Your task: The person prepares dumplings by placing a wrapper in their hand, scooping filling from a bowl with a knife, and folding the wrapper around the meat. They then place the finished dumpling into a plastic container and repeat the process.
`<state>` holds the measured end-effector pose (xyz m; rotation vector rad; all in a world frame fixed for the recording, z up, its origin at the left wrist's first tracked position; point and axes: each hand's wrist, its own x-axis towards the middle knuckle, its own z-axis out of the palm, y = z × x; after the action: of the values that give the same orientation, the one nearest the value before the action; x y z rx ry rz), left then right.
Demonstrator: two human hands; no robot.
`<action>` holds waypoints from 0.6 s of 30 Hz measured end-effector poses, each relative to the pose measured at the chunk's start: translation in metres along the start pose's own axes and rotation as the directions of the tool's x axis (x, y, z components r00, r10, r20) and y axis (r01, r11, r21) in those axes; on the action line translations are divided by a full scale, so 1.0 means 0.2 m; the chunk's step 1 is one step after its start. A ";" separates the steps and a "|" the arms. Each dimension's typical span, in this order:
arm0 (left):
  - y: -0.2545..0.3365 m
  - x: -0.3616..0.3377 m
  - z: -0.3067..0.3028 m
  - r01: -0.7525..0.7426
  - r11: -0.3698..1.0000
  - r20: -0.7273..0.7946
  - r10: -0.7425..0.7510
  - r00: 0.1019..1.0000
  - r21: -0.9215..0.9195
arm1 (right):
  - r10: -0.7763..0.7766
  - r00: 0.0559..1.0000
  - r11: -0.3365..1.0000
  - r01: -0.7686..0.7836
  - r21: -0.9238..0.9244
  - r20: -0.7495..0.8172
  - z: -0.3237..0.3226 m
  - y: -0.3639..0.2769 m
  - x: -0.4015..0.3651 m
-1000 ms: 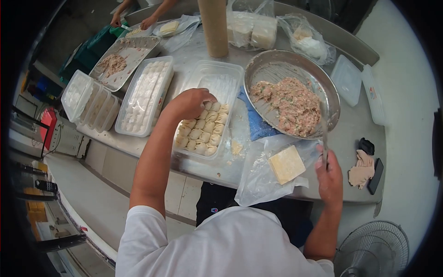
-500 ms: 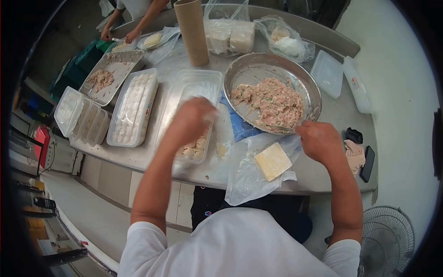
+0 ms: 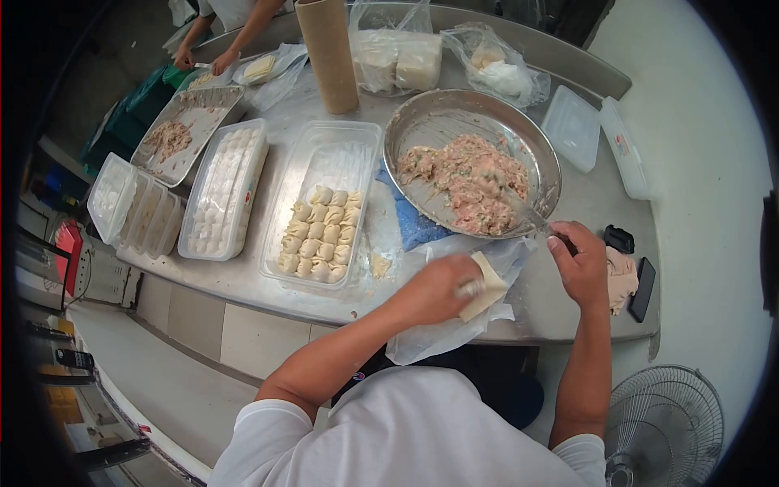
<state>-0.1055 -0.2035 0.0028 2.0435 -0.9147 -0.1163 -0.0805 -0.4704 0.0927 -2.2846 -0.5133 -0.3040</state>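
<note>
My left hand (image 3: 450,286) is over a stack of square, pale yellow dough wrappers (image 3: 484,302) lying on a plastic bag (image 3: 422,342). Motion smears its fingers, and I cannot see whether they pinch a wrapper. In my right hand (image 3: 580,264) is the handle of a flat metal spreading blade (image 3: 529,214), closed in the fingers. Its blurred tip reaches into minced meat filling (image 3: 471,174) in a round steel bowl (image 3: 390,154). Left of the bowl, a clear plastic container (image 3: 320,130) holds rows of folded dumplings (image 3: 318,235) in its nearer half.
A lidded container of dumplings (image 3: 223,191) and a tray (image 3: 213,104) with more filling stand left. Beneath the bowl is a blue cloth (image 3: 418,226). A cardboard tube (image 3: 329,57) stands behind. A phone (image 3: 643,290) lies right. Another person's hands (image 3: 223,62) work at the far left.
My left hand has moved from above the dumpling container to the wrapper stack, uncovering the dumplings. My right hand has shifted slightly right and down, its blade now angled into the filling.
</note>
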 end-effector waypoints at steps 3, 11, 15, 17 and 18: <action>0.00 -0.02 -0.09 0.239 0.769 -0.168 -0.408 0.897 -0.593 | 0.061 0.995 0.998 -0.062 -0.011 -0.081 0.02 -0.08 -0.07; 0.16 -0.05 -0.28 -0.296 -0.029 -0.214 -0.628 0.749 -0.955 | -0.217 0.953 0.975 0.200 -0.096 -0.210 0.13 -0.19 -0.14; 0.14 -0.08 -0.29 -0.291 -0.300 -0.192 -0.318 0.928 -0.909 | -0.398 0.915 0.879 0.359 -0.313 -0.070 0.17 -0.16 -0.10; 0.15 -0.05 -0.27 -0.316 -0.213 -0.179 -0.488 0.855 -0.925 | -0.311 0.949 0.903 0.310 -0.296 0.046 0.19 -0.14 -0.10; 0.15 -0.04 -0.27 -0.322 -0.123 -0.171 -0.643 0.746 -0.939 | -0.316 0.948 0.902 0.316 -0.294 0.049 0.17 -0.16 -0.09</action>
<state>-0.1066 -0.1728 0.0565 0.4420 0.1618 -0.1805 -0.1098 -0.4303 0.0831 -2.4864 -0.8948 -0.5764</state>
